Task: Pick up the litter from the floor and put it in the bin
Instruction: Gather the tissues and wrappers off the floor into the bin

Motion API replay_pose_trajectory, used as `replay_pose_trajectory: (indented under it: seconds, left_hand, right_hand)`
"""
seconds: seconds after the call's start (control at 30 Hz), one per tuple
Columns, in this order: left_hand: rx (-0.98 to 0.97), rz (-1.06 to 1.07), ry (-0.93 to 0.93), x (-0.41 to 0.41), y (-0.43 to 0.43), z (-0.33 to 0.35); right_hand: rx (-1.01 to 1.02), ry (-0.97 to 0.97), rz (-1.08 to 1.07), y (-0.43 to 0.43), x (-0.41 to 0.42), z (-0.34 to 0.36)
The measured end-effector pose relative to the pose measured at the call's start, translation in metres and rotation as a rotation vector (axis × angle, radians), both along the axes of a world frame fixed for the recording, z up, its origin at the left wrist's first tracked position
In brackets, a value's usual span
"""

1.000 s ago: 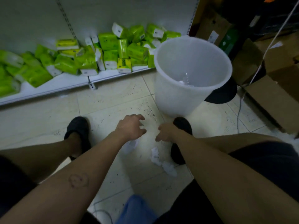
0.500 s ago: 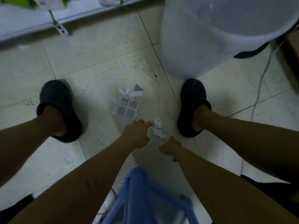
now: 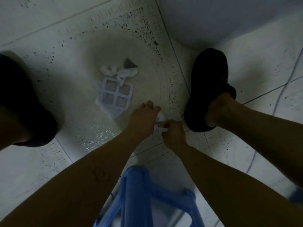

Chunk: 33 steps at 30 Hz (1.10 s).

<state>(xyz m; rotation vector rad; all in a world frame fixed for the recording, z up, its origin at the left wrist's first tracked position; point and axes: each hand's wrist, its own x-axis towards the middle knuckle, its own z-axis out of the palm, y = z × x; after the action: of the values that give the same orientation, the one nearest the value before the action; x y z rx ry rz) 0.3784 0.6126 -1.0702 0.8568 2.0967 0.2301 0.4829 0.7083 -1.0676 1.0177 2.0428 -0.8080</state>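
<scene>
Crumpled white paper (image 3: 160, 118) lies on the tiled floor between my two hands. My left hand (image 3: 142, 119) curls over its left side, fingers touching it. My right hand (image 3: 174, 134) pinches the lower scrap of the same paper. A white plastic grid piece with a crumpled wrapper on top (image 3: 116, 89) lies on the floor just left of and beyond my hands. The white bin (image 3: 229, 18) fills the upper right; only its outer wall shows.
My feet in black slippers stand at the left (image 3: 24, 102) and the right (image 3: 209, 89) of the litter. A blue plastic stool (image 3: 147, 199) sits under my arms at the bottom. A thin cable (image 3: 288, 82) runs over the floor at the right.
The view has tilted down and closer to the floor. Both hands have closed in on the crumpled white paper; the right hand moved up to it.
</scene>
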Motion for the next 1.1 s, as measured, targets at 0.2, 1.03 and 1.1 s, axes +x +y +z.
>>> replay_pose_trajectory:
  seconds: [0.2, 1.03, 1.1]
  left_hand:
    - [0.021, 0.223, 0.140, -0.032, -0.015, 0.007]
    - [0.228, 0.529, 0.355, -0.080, -0.053, 0.284]
    - [0.278, 0.542, 0.381, -0.079, -0.049, 0.307]
  right_hand:
    - [-0.149, 0.170, -0.108, -0.015, -0.041, -0.002]
    - [-0.180, 0.584, -0.047, 0.018, -0.116, 0.274]
    - [-0.139, 0.697, -0.074, 0.026, -0.119, 0.308]
